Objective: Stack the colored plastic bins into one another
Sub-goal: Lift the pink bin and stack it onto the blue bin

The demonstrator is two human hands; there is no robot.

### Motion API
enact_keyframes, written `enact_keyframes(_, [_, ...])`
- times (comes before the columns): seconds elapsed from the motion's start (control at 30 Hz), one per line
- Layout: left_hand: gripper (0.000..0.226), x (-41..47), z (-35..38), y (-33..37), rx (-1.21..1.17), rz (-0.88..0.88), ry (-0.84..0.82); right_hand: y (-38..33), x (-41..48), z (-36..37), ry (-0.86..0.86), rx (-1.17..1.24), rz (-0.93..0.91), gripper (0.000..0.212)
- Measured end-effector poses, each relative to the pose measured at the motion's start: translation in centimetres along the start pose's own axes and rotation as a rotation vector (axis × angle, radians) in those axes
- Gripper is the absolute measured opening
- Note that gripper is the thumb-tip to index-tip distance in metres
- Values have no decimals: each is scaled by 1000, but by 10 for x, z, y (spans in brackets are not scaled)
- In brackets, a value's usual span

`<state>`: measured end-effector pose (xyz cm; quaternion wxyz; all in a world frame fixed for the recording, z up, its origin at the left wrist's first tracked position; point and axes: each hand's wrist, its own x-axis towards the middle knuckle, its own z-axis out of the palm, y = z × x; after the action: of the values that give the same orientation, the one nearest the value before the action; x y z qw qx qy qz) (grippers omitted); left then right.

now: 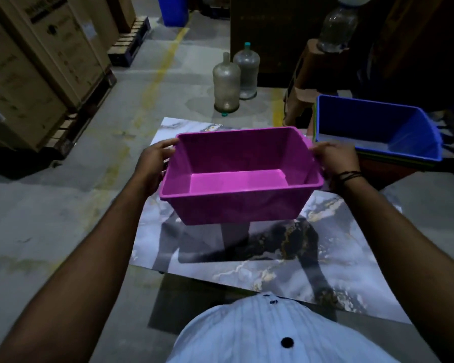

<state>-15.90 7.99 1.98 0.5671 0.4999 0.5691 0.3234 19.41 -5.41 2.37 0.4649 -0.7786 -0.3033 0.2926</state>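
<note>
A person's left hand (155,163) and right hand (333,159) are gripping a magenta bin (236,176) above the counter (325,263); keeping it level should help it nest in the blue bin (372,121).

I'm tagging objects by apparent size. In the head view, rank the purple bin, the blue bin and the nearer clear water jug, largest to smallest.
1. purple bin, held close to the camera, so nearness inflates it
2. blue bin, partly cut off by what it sits in; true size may match
3. water jug

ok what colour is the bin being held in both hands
Magenta pink bin, clearest in the head view.
</note>
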Motion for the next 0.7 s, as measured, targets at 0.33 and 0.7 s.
enact_keyframes(0.33, [36, -1, 30, 37, -108, -213, 6, -34, -22, -52, -95, 409, 16, 15])
enact_keyframes(0.7, [10, -12, 103, 83, -20, 244, 227, -12, -23, -105, 94, -103, -489, 65])
